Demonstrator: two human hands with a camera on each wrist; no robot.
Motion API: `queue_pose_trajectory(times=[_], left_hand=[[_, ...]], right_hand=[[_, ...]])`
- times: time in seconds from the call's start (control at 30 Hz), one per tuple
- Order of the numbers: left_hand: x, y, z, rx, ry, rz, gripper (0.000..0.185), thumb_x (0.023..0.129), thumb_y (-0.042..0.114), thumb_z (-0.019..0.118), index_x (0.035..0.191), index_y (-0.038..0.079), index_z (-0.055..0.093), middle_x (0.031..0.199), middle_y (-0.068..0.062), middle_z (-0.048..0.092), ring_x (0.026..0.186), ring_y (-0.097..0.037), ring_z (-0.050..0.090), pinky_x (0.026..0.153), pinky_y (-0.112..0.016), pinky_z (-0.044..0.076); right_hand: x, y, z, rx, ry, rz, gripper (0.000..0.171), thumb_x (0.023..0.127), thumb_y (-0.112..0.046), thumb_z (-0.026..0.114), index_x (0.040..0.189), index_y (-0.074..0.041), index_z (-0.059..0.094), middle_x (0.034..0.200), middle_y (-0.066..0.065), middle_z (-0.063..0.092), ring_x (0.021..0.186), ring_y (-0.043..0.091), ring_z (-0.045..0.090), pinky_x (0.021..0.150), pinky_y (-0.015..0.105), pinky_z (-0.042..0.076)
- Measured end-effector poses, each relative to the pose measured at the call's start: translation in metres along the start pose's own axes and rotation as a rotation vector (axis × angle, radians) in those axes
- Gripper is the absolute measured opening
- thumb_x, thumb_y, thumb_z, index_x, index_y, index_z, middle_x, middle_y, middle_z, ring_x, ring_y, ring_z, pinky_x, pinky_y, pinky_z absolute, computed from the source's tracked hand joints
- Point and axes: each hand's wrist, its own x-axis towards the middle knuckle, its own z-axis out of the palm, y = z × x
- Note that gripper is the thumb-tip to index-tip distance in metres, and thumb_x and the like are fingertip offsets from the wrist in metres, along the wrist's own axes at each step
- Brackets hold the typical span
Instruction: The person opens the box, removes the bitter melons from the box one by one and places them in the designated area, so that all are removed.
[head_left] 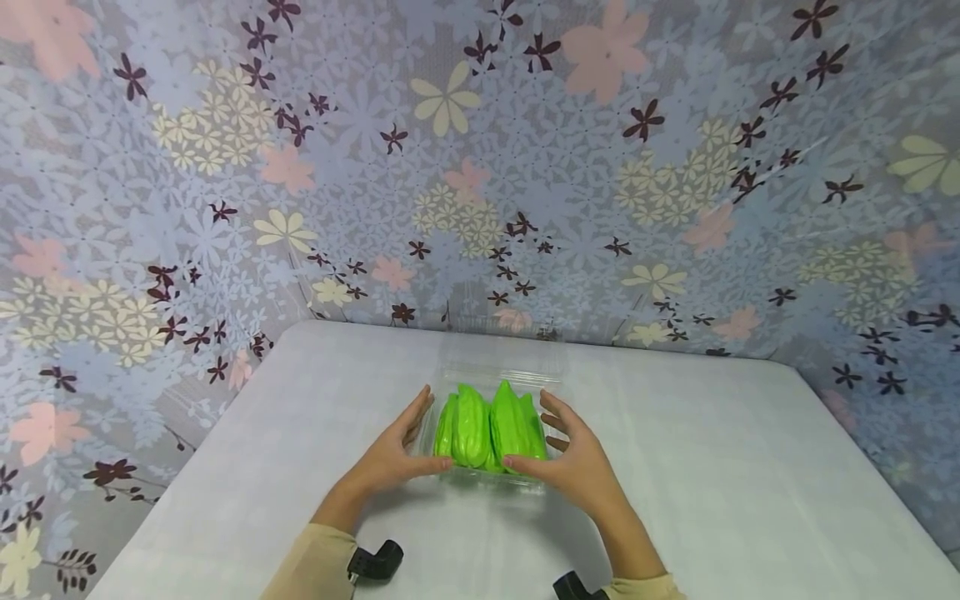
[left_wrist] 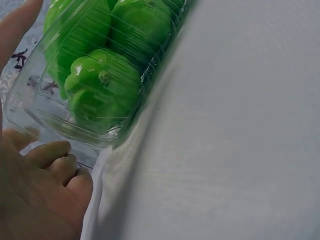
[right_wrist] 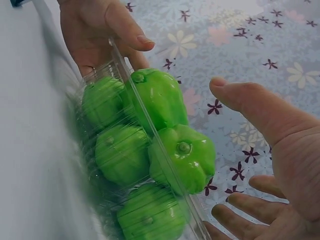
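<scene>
A clear plastic box [head_left: 483, 477] sits on the white table, packed with several glossy green ridged vegetables [head_left: 471, 427] with pointed ends and stubby stems. Some rise above the rim in the right wrist view. My left hand [head_left: 392, 452] is at the box's left side, fingers spread, thumb reaching toward the near edge; its fingers [left_wrist: 50, 155] show by the box's corner in the left wrist view. On the other side, my right hand [head_left: 577, 457] is spread with fingers beside the right wall and thumb over the near corner. In the right wrist view its fingers [right_wrist: 245, 210] stand apart from the vegetables.
The box's transparent lid [head_left: 502, 354] lies folded back behind it, toward the table's far edge. White cloth covers the table [head_left: 697, 467]. A wall of flowered fabric [head_left: 525, 167] rises behind and along both sides.
</scene>
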Motion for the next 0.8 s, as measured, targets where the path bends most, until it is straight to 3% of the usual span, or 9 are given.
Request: queue_pose_trajectory(times=[0.8], left_hand=[[-0.0024, -0.0052, -0.0014, -0.007, -0.024, 0.003, 0.115, 0.08, 0.026, 0.088, 0.163, 0.012, 0.009, 0.167, -0.01, 0.011, 0.151, -0.032, 0.013, 0.119, -0.049, 0.02]], right_hand=[[0.0028, 0.0009, 0.0077, -0.029, 0.03, 0.017, 0.105, 0.069, -0.031, 0.095, 0.154, -0.007, 0.039, 0.154, 0.014, 0.042, 0.13, 0.036, 0.051, 0.098, 0.049, 0.052]])
